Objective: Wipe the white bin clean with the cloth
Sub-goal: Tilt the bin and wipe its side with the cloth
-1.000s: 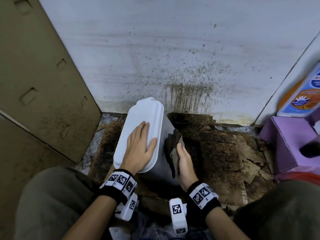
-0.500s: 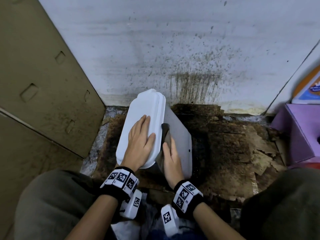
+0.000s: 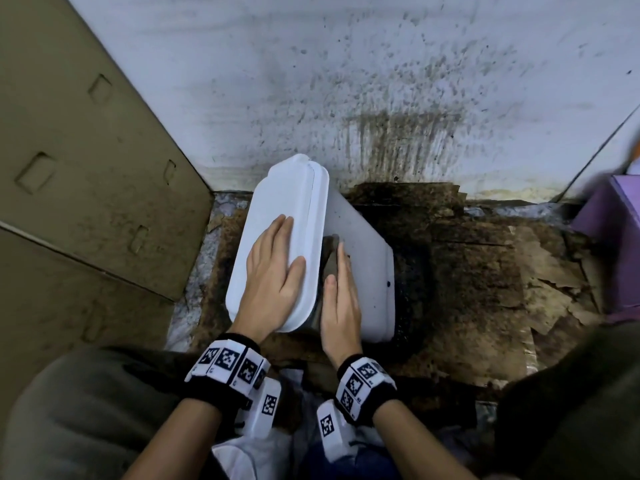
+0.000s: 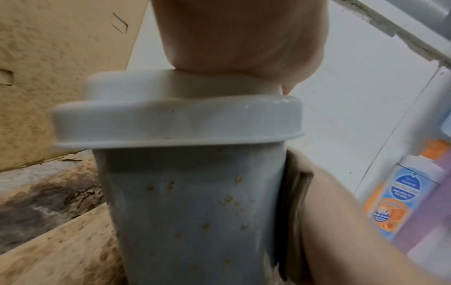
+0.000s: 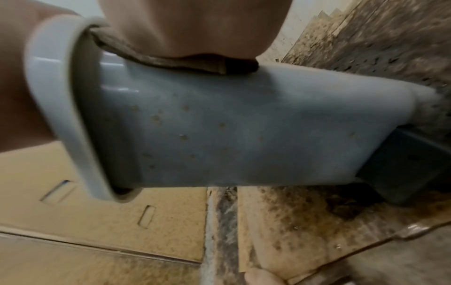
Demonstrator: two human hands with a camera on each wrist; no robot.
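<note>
The white bin [image 3: 363, 271] stands on dirty cardboard by the wall, its lid [image 3: 277, 216] tipped toward the left. Brown specks dot its near face [image 4: 195, 202] [image 5: 219, 135]. My left hand [image 3: 273, 275] lies flat on the lid with straight fingers. My right hand [image 3: 341, 292] presses a dark brown cloth [image 3: 330, 258] flat against the bin's right side, just under the lid rim. The cloth [image 4: 295, 196] [image 5: 175, 61] shows as a folded edge under the palm; most of it is hidden.
Stained cardboard [image 3: 485, 271] covers the floor. A tan cardboard panel [image 3: 86, 161] leans at the left, a spattered white wall [image 3: 346, 81] stands behind. A purple box [image 3: 613, 216] sits at right, with an orange-and-blue bottle [image 4: 400, 196] beside it. My knees frame the bottom.
My right hand has slid the cloth up the bin's side toward the lid rim and flattened it. The left hand stays on the lid. The view has shifted closer.
</note>
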